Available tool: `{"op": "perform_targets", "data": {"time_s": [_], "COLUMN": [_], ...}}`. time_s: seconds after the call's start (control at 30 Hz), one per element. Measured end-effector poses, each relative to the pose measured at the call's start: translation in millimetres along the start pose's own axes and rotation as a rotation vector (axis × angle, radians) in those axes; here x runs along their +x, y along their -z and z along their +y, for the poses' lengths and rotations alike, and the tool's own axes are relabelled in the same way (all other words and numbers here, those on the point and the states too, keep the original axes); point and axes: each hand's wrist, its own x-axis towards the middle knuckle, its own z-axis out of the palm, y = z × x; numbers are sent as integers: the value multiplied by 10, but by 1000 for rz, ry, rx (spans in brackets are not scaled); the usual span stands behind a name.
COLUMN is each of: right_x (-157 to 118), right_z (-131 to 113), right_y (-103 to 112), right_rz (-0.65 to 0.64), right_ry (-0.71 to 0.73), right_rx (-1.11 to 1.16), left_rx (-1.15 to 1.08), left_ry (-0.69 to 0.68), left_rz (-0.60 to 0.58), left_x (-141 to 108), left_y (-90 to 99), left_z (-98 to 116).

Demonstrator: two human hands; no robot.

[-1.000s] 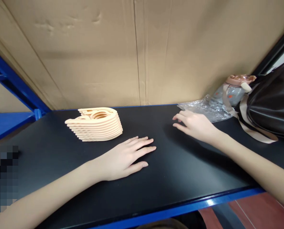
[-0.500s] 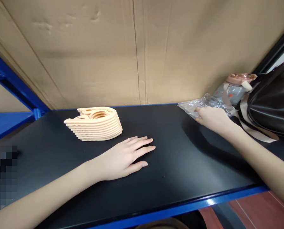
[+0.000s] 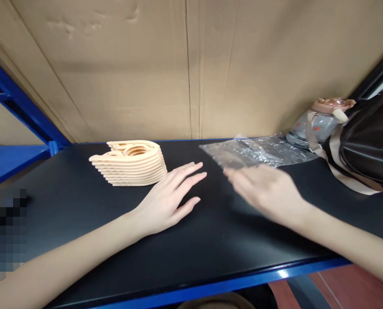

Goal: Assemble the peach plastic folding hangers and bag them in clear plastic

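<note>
My right hand (image 3: pixel 264 189) is closed at the near edge of a crumpled clear plastic bag (image 3: pixel 252 148), somewhat smeared by motion. The bag stretches back from the fingers toward the bottle on the right. My left hand (image 3: pixel 170 195) is open over the black tabletop, palm down with its fingers spread and nothing in them. Just behind and left of it stands a neat stack of cream-coloured flat pieces (image 3: pixel 130 165). Each piece has a curved outline with cut-outs; their exact kind I cannot tell. The left fingers lie close to the stack's right end.
A clear bottle (image 3: pixel 320 124) with a pink lid and beige strap stands at the back right, beside a dark brown bag (image 3: pixel 375 137). Cardboard (image 3: pixel 127 77) lines the back of the black table (image 3: pixel 191 249). A blue metal frame (image 3: pixel 20 98) rises at the left.
My right hand has moved left and nearer, drawing the plastic bag out flatter across the table. My left hand has shifted slightly up and its fingers have lifted a little. The stack stays put.
</note>
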Motion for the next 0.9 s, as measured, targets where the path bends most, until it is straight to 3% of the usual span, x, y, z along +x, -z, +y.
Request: {"op": "perform_targets", "data": {"time_s": [0.1,0.2,0.3,0.43,0.57,0.7,0.9], "right_x": [19,29,33,10,-21,-14,16], "right_z": [-331,-370,-208,-39,-88,-192,-343], "right_y": [49,45,-7,-94,-76,12,20], "right_rz": [-18,11,-50,-252,-401,-420,-312], "right_ry": [191,251,138,8,68,102,303], "right_rx": [436,618,680,770,713,594,708], "left_rx": [-5,-65,-151,-159,18,137,16], "left_ry": [69,103,43,-50,57,184,157], "left_rz": [15,-80,-219,-326,-243,-178,-345], "left_x": [15,22,25,17,-1,-26,-33], "left_y": [-29,-44,-40,-40,-76,-117,-80], "left_z": [12,0,-37,-69,-3,61,-9]}}
